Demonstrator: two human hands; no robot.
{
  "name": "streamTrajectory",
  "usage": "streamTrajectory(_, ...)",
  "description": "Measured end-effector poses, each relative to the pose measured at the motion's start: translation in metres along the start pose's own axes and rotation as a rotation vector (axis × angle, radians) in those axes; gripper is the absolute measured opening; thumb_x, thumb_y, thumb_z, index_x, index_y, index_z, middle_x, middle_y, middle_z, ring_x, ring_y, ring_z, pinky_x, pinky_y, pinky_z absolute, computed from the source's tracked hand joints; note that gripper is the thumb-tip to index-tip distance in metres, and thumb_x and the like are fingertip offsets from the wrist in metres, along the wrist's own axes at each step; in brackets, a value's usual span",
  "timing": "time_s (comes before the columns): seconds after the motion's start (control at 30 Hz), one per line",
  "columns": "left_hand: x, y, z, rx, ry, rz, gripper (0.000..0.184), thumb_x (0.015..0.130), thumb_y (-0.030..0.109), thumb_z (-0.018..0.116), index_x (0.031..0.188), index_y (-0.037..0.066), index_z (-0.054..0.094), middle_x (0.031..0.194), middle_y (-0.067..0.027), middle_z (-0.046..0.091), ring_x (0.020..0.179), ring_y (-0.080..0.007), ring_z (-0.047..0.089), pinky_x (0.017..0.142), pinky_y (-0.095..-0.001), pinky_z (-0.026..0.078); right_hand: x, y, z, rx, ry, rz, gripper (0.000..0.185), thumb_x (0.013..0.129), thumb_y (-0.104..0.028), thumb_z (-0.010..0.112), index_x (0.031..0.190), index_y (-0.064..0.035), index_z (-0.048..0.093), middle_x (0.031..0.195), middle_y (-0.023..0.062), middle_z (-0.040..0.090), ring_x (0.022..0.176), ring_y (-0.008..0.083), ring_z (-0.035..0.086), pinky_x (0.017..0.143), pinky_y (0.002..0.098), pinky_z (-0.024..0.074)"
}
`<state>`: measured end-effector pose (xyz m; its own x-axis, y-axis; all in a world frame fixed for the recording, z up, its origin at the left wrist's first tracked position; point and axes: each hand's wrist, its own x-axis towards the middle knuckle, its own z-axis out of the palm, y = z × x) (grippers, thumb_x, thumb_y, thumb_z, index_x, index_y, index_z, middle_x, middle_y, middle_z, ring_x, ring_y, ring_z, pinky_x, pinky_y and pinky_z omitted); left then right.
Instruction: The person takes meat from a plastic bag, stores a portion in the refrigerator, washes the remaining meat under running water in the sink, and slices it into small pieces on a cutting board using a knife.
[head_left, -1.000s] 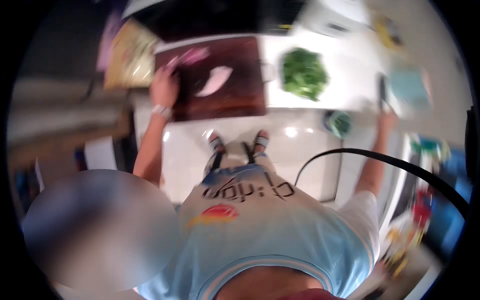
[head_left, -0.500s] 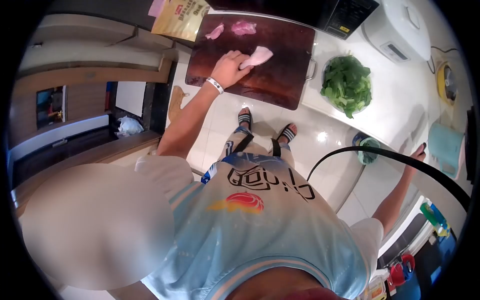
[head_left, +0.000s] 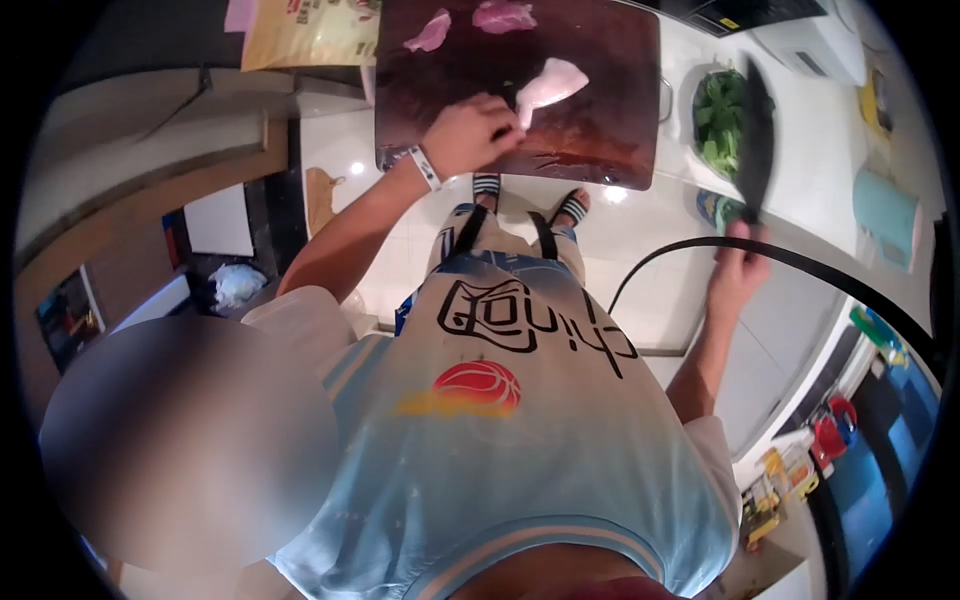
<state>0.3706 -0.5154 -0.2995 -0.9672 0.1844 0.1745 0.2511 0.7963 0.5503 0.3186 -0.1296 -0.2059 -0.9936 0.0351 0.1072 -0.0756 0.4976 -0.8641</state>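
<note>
Your left hand (head_left: pixel 462 137) has its fingers curled at the narrow end of the pale meat piece (head_left: pixel 553 84), probably to steady it; whether they pinch it, you cannot tell from here. That piece lies on the dark board (head_left: pixel 590 120), nearer you than two pink pieces (head_left: pixel 430 32), likely for easier reach. Your right hand (head_left: pixel 738 268) has its fingers clenched round the knife (head_left: pixel 757 140), blade pointing away from you, apparently keeping it clear of the left.

The left hand (head_left: pixel 468 138) touches pale meat (head_left: pixel 553 84); the right hand (head_left: pixel 739 268) grips a knife (head_left: pixel 757 140).
</note>
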Motion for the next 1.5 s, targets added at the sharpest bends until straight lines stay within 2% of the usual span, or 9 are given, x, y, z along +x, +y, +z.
streamTrajectory(0.1,0.028,0.015,-0.009,-0.052,-0.002,0.178,0.021,0.083,0.018,0.066,0.102,0.008,0.065,0.097,-0.0063,0.061,0.089,-0.0267,0.060,0.078,-0.0366,0.051,-0.016,-0.033,0.019,-0.148,-0.093,-0.005,0.021,0.096,-0.022,0.061,0.085,-0.0048,0.056,0.065,-0.0061,0.043,0.057,0.0034,0.036,0.049,0.0217,0.0275)
streamTrajectory(0.23,0.095,-0.003,-0.011,0.291,-0.232,0.403,0.065,0.077,0.012,0.067,0.139,0.018,0.048,0.149,-0.0070,0.040,0.137,-0.0253,0.037,0.111,-0.0446,0.030,-0.030,-0.041,0.022,-0.128,-0.078,0.114,0.026,0.096,-0.024,0.061,0.082,-0.0035,0.053,0.066,-0.0063,0.041,0.060,0.0038,0.033,0.051,0.0221,0.0255)
streamTrajectory(0.3,0.124,-0.022,-0.005,0.288,-0.405,0.617,0.064,0.076,0.010,0.067,0.137,0.017,0.050,0.150,-0.0067,0.040,0.140,-0.0250,0.034,0.113,-0.0448,0.028,-0.037,-0.041,0.023,-0.141,-0.100,0.195,0.038,0.092,-0.036,0.066,0.093,0.0016,0.060,0.064,0.0043,0.051,0.060,0.0111,0.043,0.054,0.0290,0.0372)
streamTrajectory(0.6,0.175,0.006,-0.016,0.385,-0.811,1.060,0.054,0.065,0.017,0.072,0.117,0.009,0.059,0.127,-0.0103,0.056,0.131,-0.0267,0.043,0.110,-0.0473,0.029,-0.079,-0.018,0.042,0.141,-0.035,0.318,0.028,0.092,-0.026,0.067,0.091,0.0006,0.060,0.067,-0.0034,0.047,0.063,0.0063,0.039,0.054,0.0233,0.0321)
streamTrajectory(0.8,0.145,-0.010,-0.026,0.390,-0.748,0.525,0.048,0.070,0.031,0.071,0.111,0.007,0.059,0.094,-0.0099,0.065,0.104,-0.0314,0.060,0.088,-0.0468,0.046,-0.078,-0.024,0.046,0.134,-0.117,0.318,0.032,0.091,-0.029,0.068,0.093,0.0022,0.061,0.067,-0.0022,0.048,0.063,0.0069,0.040,0.055,0.0241,0.0343)
streamTrajectory(0.87,0.116,-0.001,-0.031,0.287,-0.507,0.247,0.038,0.078,0.040,0.067,0.100,0.009,0.058,0.085,-0.0171,0.065,0.084,-0.0361,0.065,0.074,-0.0486,0.051,-0.070,-0.020,0.035,0.102,-0.124,0.252,0.032,0.091,-0.029,0.068,0.093,0.0026,0.061,0.068,-0.0013,0.049,0.064,0.0076,0.041,0.057,0.0246,0.0359)
streamTrajectory(1.03,0.042,0.037,-0.035,0.333,-0.261,-0.430,0.045,0.078,0.048,0.069,0.099,0.009,0.062,0.085,-0.0157,0.068,0.081,-0.0366,0.067,0.072,-0.0472,0.053,-0.047,-0.014,0.036,0.177,-0.140,0.308,0.031,0.092,-0.028,0.066,0.095,0.0023,0.061,0.073,0.0006,0.053,0.069,0.0089,0.044,0.062,0.0256,0.0388)
streamTrajectory(1.33,0.019,0.027,-0.005,0.259,0.190,-0.330,0.052,0.079,0.041,0.071,0.116,0.006,0.061,0.110,-0.0136,0.061,0.101,-0.0349,0.059,0.083,-0.0423,0.051,-0.009,-0.039,0.078,0.292,-0.395,0.368,0.039,0.098,-0.040,0.055,0.085,-0.0032,0.057,0.063,-0.0050,0.045,0.054,0.0041,0.037,0.048,0.0220,0.0296)
streamTrajectory(1.5,0.029,0.010,0.012,0.152,0.198,-0.226,0.041,0.076,0.024,0.071,0.111,0.004,0.062,0.108,-0.0129,0.062,0.100,-0.0345,0.058,0.087,-0.0405,0.050,0.010,-0.047,0.105,0.054,-0.594,0.107,0.045,0.095,-0.042,0.060,0.099,0.0028,0.059,0.064,0.0167,0.055,0.055,0.0181,0.047,0.055,0.0328,0.0436)
